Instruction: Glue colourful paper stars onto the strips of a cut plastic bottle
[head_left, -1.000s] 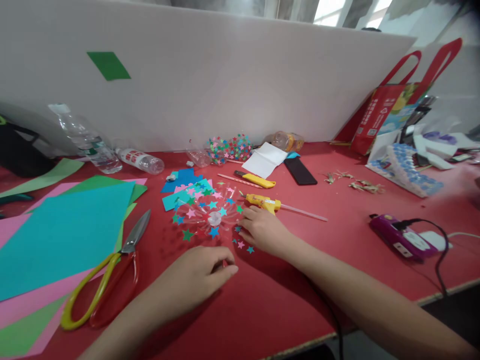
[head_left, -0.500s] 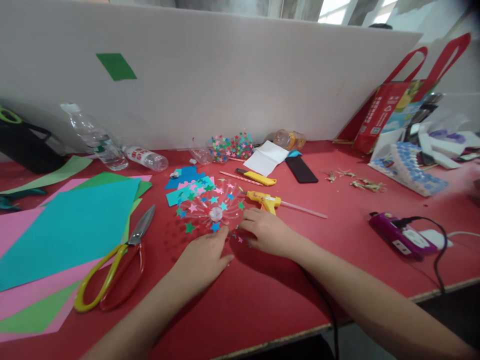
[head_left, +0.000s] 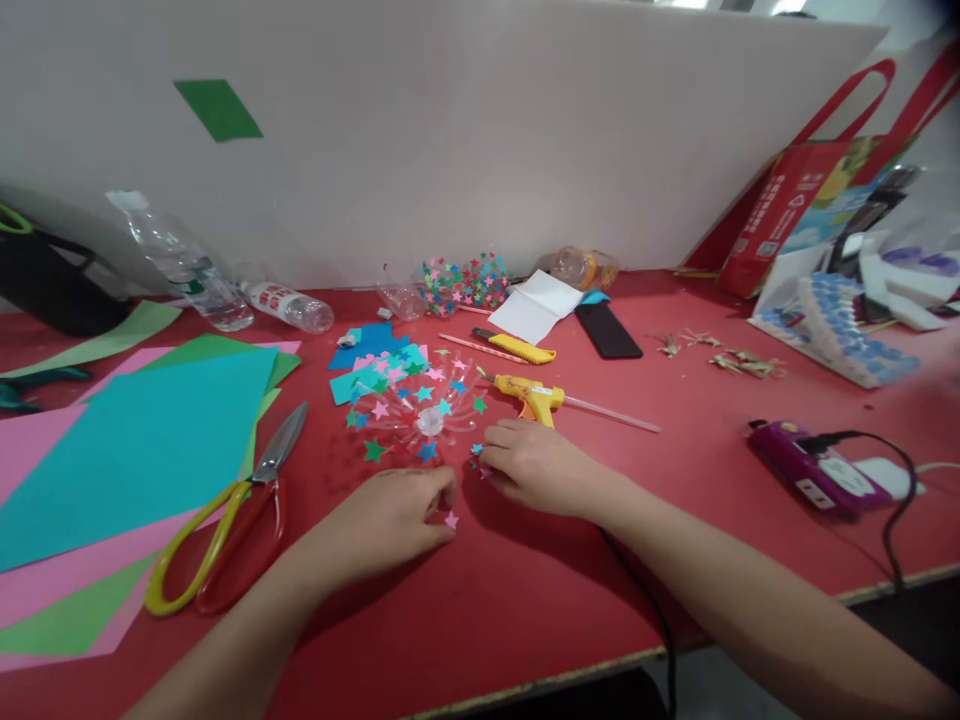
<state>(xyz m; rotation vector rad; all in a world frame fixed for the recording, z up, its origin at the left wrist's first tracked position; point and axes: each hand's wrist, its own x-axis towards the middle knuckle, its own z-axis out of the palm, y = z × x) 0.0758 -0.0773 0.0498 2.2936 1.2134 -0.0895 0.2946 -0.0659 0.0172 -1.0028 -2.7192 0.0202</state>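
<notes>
My left hand (head_left: 394,515) hovers low over the red table with curled fingers, a small pink star (head_left: 451,521) between its thumb and index finger. To its right, my right hand (head_left: 536,465) is closed, with small blue and pink stars (head_left: 477,450) poking out at its fingertips. Just beyond both hands stands a flower-shaped piece of clear plastic (head_left: 430,422), cut into curling strips around a round centre. Pink, green and blue stars are stuck along its strips. Behind my right hand lies a yellow glue gun (head_left: 534,395) with a clear glue stick in its back.
Scissors (head_left: 266,470) and coloured paper sheets (head_left: 150,450) lie at left. Behind are plastic bottles (head_left: 289,305), a star-covered bottle piece (head_left: 465,283), a yellow cutter (head_left: 525,348), white paper (head_left: 536,306) and a phone (head_left: 609,331). A purple power strip (head_left: 814,470) sits at right.
My left hand has drawn back from the plastic flower, and a pink star now shows at its fingers. My right hand has stayed nearly in place. The view has tilted down slightly.
</notes>
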